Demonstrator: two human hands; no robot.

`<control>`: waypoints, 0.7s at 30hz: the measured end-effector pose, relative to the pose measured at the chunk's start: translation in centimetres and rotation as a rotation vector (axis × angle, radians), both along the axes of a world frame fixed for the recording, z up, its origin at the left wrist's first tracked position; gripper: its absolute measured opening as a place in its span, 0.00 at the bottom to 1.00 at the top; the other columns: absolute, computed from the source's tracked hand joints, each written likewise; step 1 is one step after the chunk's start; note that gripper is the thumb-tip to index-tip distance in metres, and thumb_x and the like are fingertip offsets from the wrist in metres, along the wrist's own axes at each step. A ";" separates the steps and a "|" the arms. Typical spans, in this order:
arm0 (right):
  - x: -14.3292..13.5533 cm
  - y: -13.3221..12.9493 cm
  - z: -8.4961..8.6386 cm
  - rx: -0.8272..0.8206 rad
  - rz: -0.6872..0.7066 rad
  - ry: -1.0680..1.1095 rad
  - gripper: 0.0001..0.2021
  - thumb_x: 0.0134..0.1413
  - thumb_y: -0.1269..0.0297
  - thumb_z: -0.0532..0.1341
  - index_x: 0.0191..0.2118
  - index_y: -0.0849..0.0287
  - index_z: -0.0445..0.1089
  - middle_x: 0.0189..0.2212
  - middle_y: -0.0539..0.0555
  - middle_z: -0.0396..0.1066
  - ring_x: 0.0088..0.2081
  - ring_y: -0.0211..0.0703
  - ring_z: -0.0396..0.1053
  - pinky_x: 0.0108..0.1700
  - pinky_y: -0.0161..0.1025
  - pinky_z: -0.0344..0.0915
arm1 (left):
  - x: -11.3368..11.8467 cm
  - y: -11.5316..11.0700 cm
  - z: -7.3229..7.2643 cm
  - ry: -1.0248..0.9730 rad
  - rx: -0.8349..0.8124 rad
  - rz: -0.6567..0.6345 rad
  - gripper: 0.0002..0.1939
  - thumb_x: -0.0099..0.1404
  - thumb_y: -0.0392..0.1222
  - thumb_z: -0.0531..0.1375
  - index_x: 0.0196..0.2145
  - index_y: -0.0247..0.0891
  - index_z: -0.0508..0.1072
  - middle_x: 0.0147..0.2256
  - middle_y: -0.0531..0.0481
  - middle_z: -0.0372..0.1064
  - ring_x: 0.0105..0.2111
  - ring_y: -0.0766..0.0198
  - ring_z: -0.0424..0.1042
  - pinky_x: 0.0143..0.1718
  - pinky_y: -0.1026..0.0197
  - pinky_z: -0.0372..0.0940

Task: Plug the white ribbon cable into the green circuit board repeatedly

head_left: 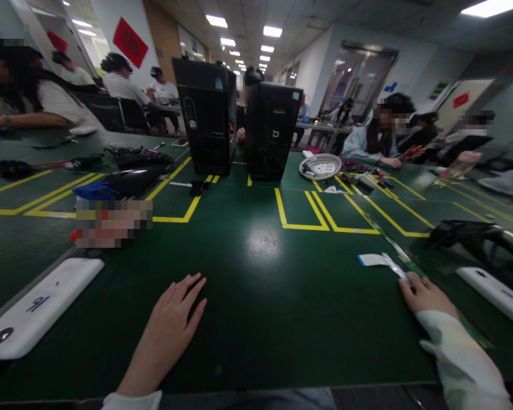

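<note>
My left hand (177, 316) rests palm down on the green tabletop (256, 319). Its fingers are stretched a little apart and hold nothing. On the right, my right hand (430, 296) is closed over a long, narrow green circuit board (395, 247) lying slantwise on the table. The thumb is at the board's left side, and part of the board is hidden under the hand and sleeve. A white ribbon cable (374, 260) with a blue end sticks out leftward from beside the fingertips.
White casings lie at left (47, 304) and right (502, 296). Two black computer towers (209, 114) stand ahead, beside a white basket (320, 166). Black parts (132, 181) and cables lie at left, a black frame (474, 236) at right. Yellow tape (305, 227) marks the table. Other people sit around.
</note>
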State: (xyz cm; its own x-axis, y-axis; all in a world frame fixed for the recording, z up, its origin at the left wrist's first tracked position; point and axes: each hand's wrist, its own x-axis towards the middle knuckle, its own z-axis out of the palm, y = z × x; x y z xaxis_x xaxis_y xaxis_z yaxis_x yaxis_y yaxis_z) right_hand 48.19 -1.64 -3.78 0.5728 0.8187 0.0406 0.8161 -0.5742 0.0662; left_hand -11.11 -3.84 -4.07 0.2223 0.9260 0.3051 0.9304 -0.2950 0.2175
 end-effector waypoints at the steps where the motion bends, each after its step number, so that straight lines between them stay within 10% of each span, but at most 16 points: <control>1: 0.1 0.7 0.6 -0.027 -0.030 0.027 0.33 0.63 0.48 0.36 0.64 0.61 0.58 0.63 0.68 0.54 0.63 0.60 0.54 0.57 0.55 0.59 | 0.1 0.0 0.1 -0.004 0.002 0.002 0.26 0.69 0.52 0.47 0.59 0.40 0.66 0.59 0.42 0.64 0.57 0.50 0.64 0.59 0.41 0.57; 21: -0.7 3.4 3.2 0.041 -0.121 0.152 0.33 0.63 0.49 0.35 0.62 0.64 0.59 0.59 0.75 0.55 0.59 0.71 0.55 0.52 0.63 0.54 | -0.2 -0.1 -0.1 0.019 -0.025 0.005 0.27 0.69 0.53 0.47 0.60 0.38 0.64 0.59 0.40 0.62 0.58 0.49 0.63 0.60 0.41 0.56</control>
State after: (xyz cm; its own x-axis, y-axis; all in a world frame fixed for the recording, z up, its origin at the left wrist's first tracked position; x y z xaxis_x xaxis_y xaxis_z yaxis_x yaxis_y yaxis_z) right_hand 47.47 1.77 -0.59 0.6690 0.7430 -0.0218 0.7397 -0.6683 -0.0782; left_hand -11.33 -3.90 -4.13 0.2232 0.9344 0.2776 0.9359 -0.2851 0.2071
